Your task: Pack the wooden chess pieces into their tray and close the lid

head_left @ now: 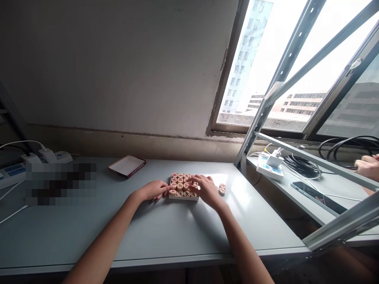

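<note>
A shallow box [184,198] holds rows of round wooden Chinese chess pieces [180,186] marked with red and dark characters. One piece [172,193] at its front left corner sits higher than its neighbours. My left hand [154,190] is at the box's left side, its fingers curled against the edge by that corner. Above the right part of the box, my right hand [205,190] is bent over the pieces, thumb and fingers apart, and covers some of them. Two loose pieces [222,189] lie on the table just right of my right hand, one partly hidden.
An open box lid [127,166] lies farther back on the grey table [166,236]. Power strips [60,157] with cables are at the left. Past a metal frame [274,92] on the right are another power strip [270,169], coiled cable, a phone [318,197] and another person's hand [367,167].
</note>
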`<act>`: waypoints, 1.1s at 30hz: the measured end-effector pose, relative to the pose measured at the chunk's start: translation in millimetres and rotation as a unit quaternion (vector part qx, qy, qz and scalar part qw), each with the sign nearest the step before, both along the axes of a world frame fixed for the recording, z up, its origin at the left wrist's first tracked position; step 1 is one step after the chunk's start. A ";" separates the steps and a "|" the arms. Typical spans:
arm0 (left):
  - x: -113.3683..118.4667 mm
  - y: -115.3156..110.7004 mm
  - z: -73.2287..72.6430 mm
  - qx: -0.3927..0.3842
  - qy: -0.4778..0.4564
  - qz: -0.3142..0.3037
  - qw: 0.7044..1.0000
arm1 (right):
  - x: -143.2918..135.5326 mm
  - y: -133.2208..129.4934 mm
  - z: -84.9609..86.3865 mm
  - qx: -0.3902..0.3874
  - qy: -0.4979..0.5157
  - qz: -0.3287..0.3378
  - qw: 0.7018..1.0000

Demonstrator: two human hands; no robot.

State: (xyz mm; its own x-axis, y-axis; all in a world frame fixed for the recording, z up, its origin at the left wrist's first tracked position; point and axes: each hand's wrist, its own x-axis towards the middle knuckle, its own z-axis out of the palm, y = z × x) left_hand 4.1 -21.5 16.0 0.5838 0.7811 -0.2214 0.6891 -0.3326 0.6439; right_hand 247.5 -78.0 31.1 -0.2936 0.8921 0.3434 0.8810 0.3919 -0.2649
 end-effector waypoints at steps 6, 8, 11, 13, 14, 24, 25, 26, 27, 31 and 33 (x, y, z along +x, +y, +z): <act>0.0 -3.9 5.7 -0.005 0.010 0.004 1.000 | 78.6 3.7 -6.5 -0.159 0.026 -0.134 0.978; 1.0 -5.2 7.6 -0.008 0.010 0.006 1.000 | 84.9 5.0 -9.5 -0.174 0.044 -0.125 0.976; 2.1 -6.0 9.3 -0.005 0.018 0.009 1.000 | 78.8 5.6 -8.0 -0.162 0.096 -0.100 0.977; 2.3 -6.2 9.7 0.002 0.025 0.010 1.000 | 67.6 4.6 -4.0 -0.140 0.149 -0.066 0.977; 2.3 -6.2 9.7 0.005 0.026 0.008 1.000 | 59.8 3.8 -2.1 -0.130 0.178 -0.037 0.975; 3.2 -6.4 8.1 0.015 0.008 -0.012 1.000 | -25.2 -0.1 -21.5 -0.015 0.186 0.168 0.968; 3.8 -7.5 9.8 0.041 0.011 -0.008 0.999 | -24.5 0.0 -22.7 -0.014 0.176 0.169 0.970; 4.5 -8.9 12.1 0.071 0.014 -0.005 0.997 | -22.8 0.0 -23.0 -0.014 0.170 0.172 0.970; 5.2 -10.4 14.8 0.102 0.018 -0.001 0.995 | -20.6 0.0 -22.7 -0.013 0.167 0.173 0.971; 8.5 -16.0 23.0 0.159 0.032 0.015 0.987 | -15.7 -0.6 -19.8 -0.014 0.171 0.170 0.970; 10.1 -17.5 23.3 0.156 0.036 0.019 0.987 | -16.6 -1.6 -19.4 -0.019 0.158 0.169 0.973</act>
State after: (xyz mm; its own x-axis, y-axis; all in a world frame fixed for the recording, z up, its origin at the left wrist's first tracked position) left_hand 14.2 -39.0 39.3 0.5451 0.8384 -0.0061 0.7443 -0.4806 0.4637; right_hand 230.9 -79.6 11.7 -0.4579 0.7760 0.4337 0.5751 0.6306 -0.5211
